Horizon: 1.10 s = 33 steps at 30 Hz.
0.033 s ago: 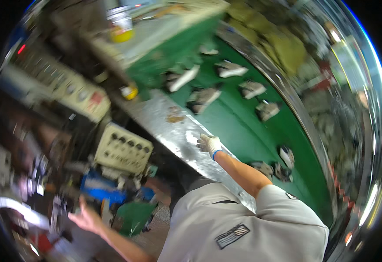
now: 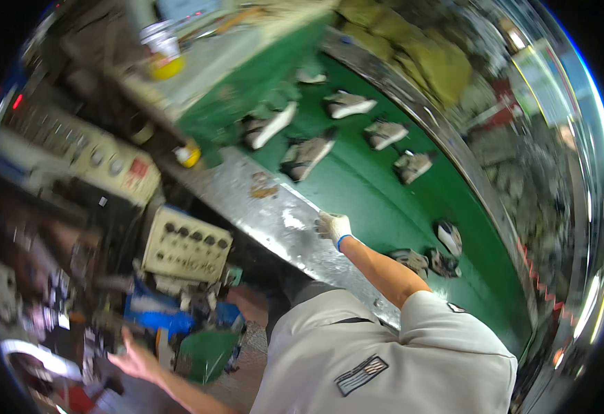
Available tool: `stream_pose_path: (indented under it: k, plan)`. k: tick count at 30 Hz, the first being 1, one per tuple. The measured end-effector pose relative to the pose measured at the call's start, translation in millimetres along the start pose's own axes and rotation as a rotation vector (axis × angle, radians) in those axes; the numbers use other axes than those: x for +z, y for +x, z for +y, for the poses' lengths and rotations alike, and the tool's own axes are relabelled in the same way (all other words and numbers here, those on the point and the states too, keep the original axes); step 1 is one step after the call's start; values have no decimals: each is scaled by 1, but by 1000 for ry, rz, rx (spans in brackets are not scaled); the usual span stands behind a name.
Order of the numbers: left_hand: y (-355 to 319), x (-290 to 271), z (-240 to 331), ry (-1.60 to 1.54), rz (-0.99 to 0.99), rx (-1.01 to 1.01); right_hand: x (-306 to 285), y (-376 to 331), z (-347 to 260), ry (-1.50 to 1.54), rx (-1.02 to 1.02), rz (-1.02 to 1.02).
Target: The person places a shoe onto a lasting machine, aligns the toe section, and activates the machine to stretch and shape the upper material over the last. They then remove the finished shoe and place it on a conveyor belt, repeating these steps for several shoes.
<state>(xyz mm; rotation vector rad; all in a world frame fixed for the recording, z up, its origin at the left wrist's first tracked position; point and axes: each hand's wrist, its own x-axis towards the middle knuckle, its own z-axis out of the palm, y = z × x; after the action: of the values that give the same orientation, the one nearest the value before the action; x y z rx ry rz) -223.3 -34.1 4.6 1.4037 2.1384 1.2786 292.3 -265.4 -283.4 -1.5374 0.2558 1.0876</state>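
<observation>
My right hand (image 2: 334, 228), in a white work glove with a blue cuff, is over the seam between the bare metal ledge (image 2: 281, 238) and the green conveyor belt (image 2: 374, 200). Its fingers are stretched toward the metal and hold nothing; whether they touch it I cannot tell. At lower left my bare left hand (image 2: 136, 355) is held out in the air, thumb and fingers apart, nearest to blurred machine parts. Several shoes lie on the belt: a grey and white shoe (image 2: 309, 153) and a light-soled shoe (image 2: 269, 126) farther off, and a dark and white shoe (image 2: 448, 237) nearer.
A beige control box with black knobs (image 2: 187, 243) stands left of the ledge, near a longer control panel (image 2: 84, 148). A yellow-bottomed jar (image 2: 164, 52) sits on the table at the far end. Olive sacks (image 2: 429, 58) are piled beyond the belt's right rail.
The view has swung slightly, so the shoes, ledge and control boxes sit farther left in the picture. My right hand's fingers look a little more drawn together.
</observation>
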Motion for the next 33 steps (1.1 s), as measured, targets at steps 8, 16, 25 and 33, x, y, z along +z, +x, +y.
stream_pose_path:
  k: [8, 16, 25, 33]
  plan:
    - [-22, 82, 11, 119, -130, 101, -295, 85, -62, 4, -46, 794]
    - [-26, 123, 15, 188, -215, -8, -414, 199, -156, 74, -223, 908]
    - [4, 78, -9, 155, -219, -114, -358, 135, -136, 723, -321, 94]
    - [42, 12, -23, 303, -49, -269, -37, -43, -126, 864, -73, -736]
